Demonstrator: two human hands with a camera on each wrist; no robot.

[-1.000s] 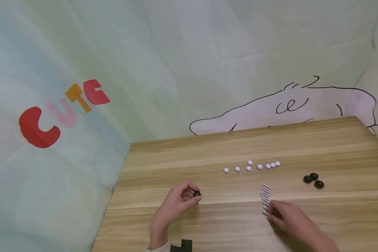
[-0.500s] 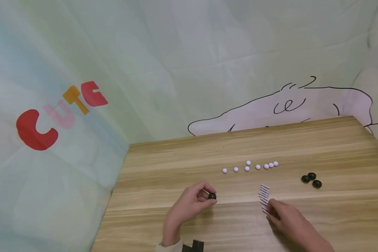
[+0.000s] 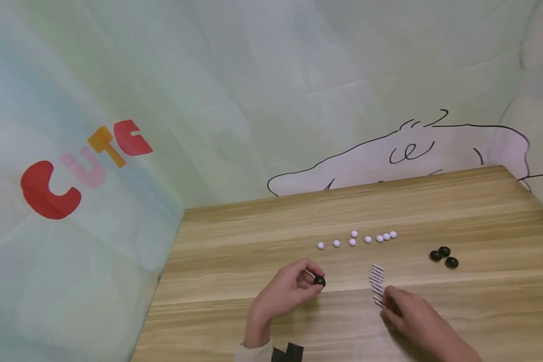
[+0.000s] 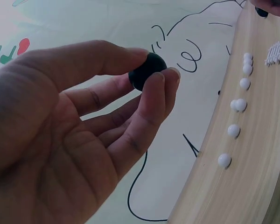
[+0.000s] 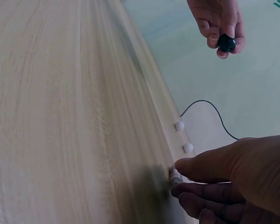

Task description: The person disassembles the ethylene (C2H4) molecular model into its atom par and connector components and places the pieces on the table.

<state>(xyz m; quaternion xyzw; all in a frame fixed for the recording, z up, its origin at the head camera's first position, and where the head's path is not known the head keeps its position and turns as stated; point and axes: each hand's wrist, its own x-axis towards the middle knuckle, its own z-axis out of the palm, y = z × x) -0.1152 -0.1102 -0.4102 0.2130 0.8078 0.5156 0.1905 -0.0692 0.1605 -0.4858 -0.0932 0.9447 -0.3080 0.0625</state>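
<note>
My left hand [image 3: 286, 294] holds a glossy black ball [image 3: 319, 281] between thumb and fingertips, above the table; the left wrist view shows the ball [image 4: 147, 71] close up. My right hand [image 3: 412, 314] is low at the near end of a row of small striped white sticks [image 3: 377, 280] lying side by side. Its thumb and index finger close around the end of that row. In the right wrist view, a whitish stick end [image 5: 175, 176] shows between the right fingertips, partly covered by them. Several white balls [image 3: 352, 242] lie in an uneven line beyond the sticks.
Three black balls [image 3: 444, 255] sit together on the table to the right of the sticks. The wood-grain table [image 3: 235, 241] meets a printed cloth backdrop [image 3: 235, 100] at its back and left edges. A black device [image 3: 287, 353] is at the left wrist.
My left hand has moved right, toward the sticks, carrying the black ball. My right hand stays at the near end of the stick row. The whole view has shifted slightly.
</note>
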